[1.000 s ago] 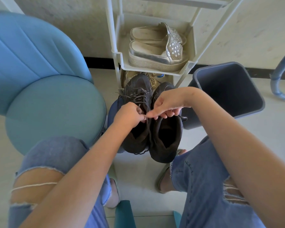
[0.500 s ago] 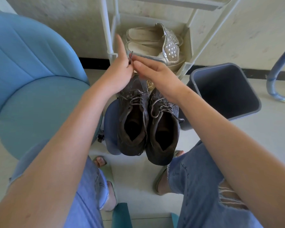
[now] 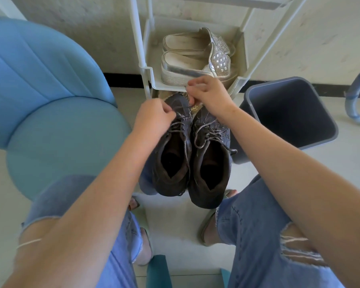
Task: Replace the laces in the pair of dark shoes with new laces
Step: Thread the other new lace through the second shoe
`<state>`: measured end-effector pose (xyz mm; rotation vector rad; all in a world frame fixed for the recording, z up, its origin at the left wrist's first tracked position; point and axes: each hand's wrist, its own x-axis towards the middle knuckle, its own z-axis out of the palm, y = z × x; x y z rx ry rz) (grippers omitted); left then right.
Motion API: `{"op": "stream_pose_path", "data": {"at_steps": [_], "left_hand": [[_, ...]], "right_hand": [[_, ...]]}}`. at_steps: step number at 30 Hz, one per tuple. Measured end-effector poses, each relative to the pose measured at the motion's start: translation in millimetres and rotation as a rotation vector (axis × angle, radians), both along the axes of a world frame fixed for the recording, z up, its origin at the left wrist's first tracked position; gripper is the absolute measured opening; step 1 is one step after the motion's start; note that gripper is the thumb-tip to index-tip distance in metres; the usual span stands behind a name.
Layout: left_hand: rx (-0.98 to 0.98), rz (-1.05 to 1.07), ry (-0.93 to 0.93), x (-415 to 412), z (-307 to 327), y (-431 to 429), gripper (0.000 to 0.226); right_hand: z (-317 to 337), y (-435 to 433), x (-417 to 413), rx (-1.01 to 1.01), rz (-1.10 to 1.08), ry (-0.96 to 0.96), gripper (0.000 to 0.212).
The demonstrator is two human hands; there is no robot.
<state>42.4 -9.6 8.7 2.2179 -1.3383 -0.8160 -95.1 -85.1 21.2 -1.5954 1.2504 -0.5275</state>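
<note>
left hand (image 3: 154,116), right hand (image 3: 208,94) pinch lace (image 3: 185,147)

The shoes (image 3: 204,194) are looking matt and suede-like, their laces (image 3: 208,133) woven; the rack (image 3: 139,48) and bin (image 3: 289,113) are showing smooth plastic, the sandals (image 3: 185,68) glinting metallic.

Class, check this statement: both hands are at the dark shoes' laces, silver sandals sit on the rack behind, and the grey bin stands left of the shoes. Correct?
No. The head view shows the grey bin right of the dark shoes, not left; the rest holds.
</note>
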Motion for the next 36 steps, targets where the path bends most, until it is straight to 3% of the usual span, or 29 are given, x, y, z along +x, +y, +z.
{"op": "stream_pose_path", "data": {"at_steps": [3, 4, 6, 9, 11, 15, 18, 21, 23, 27, 32, 36], "left_hand": [[-0.081, -0.022, -0.269, -6, 3, 8, 0.017], [-0.1, -0.023, -0.221, -5, 7, 9, 0.014], [0.008, -0.012, 0.056, -5, 11, 7, 0.015], [0.436, -0.081, 0.24, -12, 20, 7, 0.029], [0.575, -0.116, 0.272, -16, 22, 6, 0.032], [0.481, -0.071, 0.248, -9, 16, 0, 0.025], [0.383, 0.006, 0.306, -5, 10, -1, 0.023], [0.49, 0.042, 0.415, -13, 5, 4, 0.026], [0.509, 0.09, 0.524, -18, -2, 8, 0.027], [0.395, 0.394, 0.978, -31, -18, 18, 0.028], [0.254, 0.567, 1.04, -43, -24, 24, 0.023], [0.255, 0.7, 1.238, -43, -20, 24, 0.02]], "right_hand": [[0, -6, -4, -0.132, -0.052, 0.132, 0.016], [2, -9, -5, -0.134, -0.106, 0.089, 0.012], [5, -14, -8, -0.086, -0.237, -0.071, 0.007], [4, -18, -10, -0.131, -0.288, -0.143, 0.008], [4, -17, -9, -0.187, -0.255, -0.124, 0.012], [7, -16, -9, -0.209, -0.092, -0.07, 0.022], [3, -11, -10, -0.103, 0.123, 0.149, 0.009], [-10, -8, -12, -0.022, 0.269, 0.318, 0.008], [-16, -7, -10, -0.025, 0.3, 0.358, 0.011], [-24, -4, -3, 0.002, 0.358, 0.438, 0.018], [-32, -1, 2, -0.022, 0.387, 0.536, 0.022], [-35, 1, 7, -0.019, 0.394, 0.57, 0.024]]}}
